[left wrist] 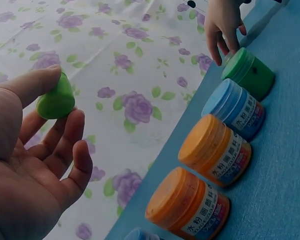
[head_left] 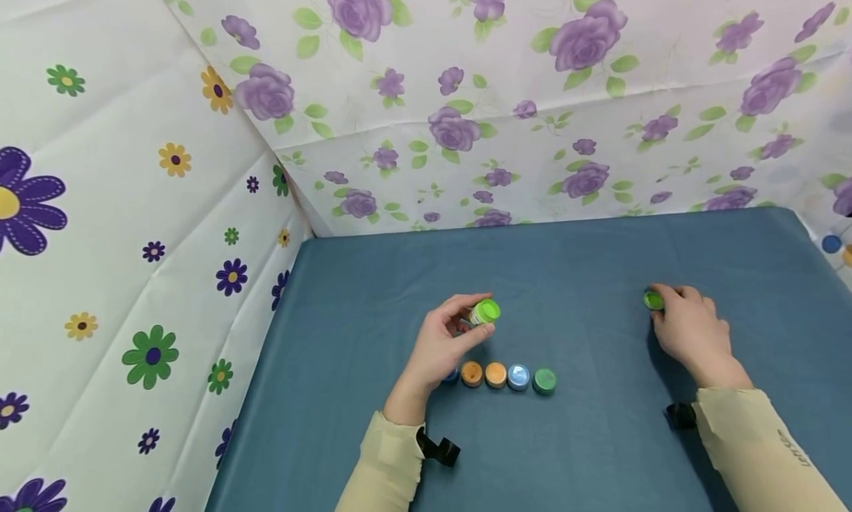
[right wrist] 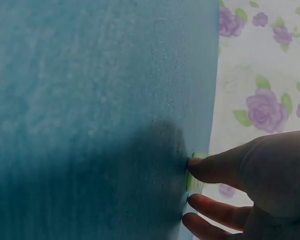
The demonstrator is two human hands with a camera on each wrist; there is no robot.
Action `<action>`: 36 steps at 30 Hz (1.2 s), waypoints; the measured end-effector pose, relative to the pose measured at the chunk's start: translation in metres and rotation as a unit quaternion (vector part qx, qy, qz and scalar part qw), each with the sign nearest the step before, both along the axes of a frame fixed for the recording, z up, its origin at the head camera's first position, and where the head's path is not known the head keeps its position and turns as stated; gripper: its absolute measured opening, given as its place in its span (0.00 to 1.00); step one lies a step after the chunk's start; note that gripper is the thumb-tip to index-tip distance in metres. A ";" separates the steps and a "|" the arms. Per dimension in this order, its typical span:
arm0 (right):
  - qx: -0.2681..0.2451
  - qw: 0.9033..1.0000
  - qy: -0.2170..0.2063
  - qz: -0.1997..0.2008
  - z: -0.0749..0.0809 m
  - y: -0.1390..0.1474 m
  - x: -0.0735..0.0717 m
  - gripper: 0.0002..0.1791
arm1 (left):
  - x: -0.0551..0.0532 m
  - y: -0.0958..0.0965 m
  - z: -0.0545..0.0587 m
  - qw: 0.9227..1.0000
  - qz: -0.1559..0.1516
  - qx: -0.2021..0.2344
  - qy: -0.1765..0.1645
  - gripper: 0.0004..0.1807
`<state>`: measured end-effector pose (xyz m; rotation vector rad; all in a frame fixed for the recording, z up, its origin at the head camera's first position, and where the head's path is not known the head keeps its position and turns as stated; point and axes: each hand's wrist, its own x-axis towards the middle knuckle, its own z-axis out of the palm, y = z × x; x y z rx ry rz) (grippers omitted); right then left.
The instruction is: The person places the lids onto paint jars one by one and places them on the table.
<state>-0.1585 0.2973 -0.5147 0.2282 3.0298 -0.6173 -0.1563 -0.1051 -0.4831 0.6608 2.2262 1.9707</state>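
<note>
My left hand (head_left: 435, 343) holds a small light green paint jar (head_left: 487, 311) between thumb and fingers, raised over the table. In the left wrist view the jar (left wrist: 57, 100) shows its green end, with the other fingers loosely bent below it. Far to the right, my right hand (head_left: 697, 333) pinches a small round green thing (head_left: 654, 300) low at the tabletop. The right wrist view shows only a light green and whitish strip (right wrist: 194, 182) of it beside the thumb; I cannot tell whether it is a lid or a jar.
Beneath the left hand, a row of paint jars stands on the blue cloth: a blue jar (head_left: 450, 376) partly hidden, two orange jars (head_left: 495, 375), a light blue jar (head_left: 518, 377) and a green jar (head_left: 544, 381). Flowered sheets (head_left: 426, 120) hang behind and at the left.
</note>
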 end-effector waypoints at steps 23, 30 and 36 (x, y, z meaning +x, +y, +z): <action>-0.245 0.967 0.019 0.062 0.044 -0.061 0.015 0.33 | 0.000 0.008 -0.004 1.000 -0.010 0.002 -0.008 0.22; -0.321 0.930 0.084 0.156 0.068 -0.114 0.037 0.21 | 0.003 0.014 -0.005 1.000 -0.019 0.006 -0.014 0.20; -0.340 0.905 0.112 0.228 0.073 -0.139 0.049 0.23 | 0.009 0.017 -0.005 0.999 -0.045 -0.007 -0.005 0.18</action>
